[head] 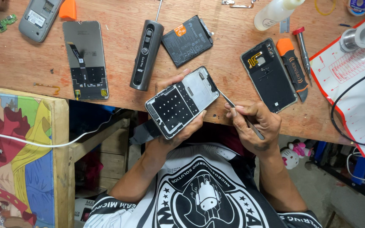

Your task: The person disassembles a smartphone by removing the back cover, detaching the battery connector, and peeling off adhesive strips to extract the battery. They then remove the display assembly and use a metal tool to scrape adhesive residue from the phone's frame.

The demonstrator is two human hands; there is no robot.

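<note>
Right at the middle of the view, the left hand [178, 126] cups one stripped phone frame [182, 102] from beneath, fingers wrapped around its lower edge and thumb against the top side, so the frame is held above the near edge of the wooden counter [216, 76]. Its long axis runs from about 8 o'clock up to 2 o'clock, with the bare metal half at the upper right. The right hand [256, 122] sits just beside it at 3 o'clock, closed in a pen grip around one thin metal pry tool [237, 112] whose tip points toward 10 o'clock and meets the frame's right-hand edge near its upper corner. So the frame lies at 9 to 10 o'clock from the right hand, and the tool crosses the frame's axis rather than following it. Counting what lies on the counter: one loose display panel [85, 59] with its flex cable at 10 o'clock, one dark handheld power tool [146, 55] at 11 o'clock, one black battery [187, 40] at 12 o'clock, one back cover [268, 76] at 2 o'clock, one orange-capped knife [293, 67] touching that cover, one red-topped screwdriver [303, 48], one grey phone [36, 19] at the far left, one plastic bottle [275, 10], and one solder spool [355, 38] on a red-edged mat [351, 84].
</note>
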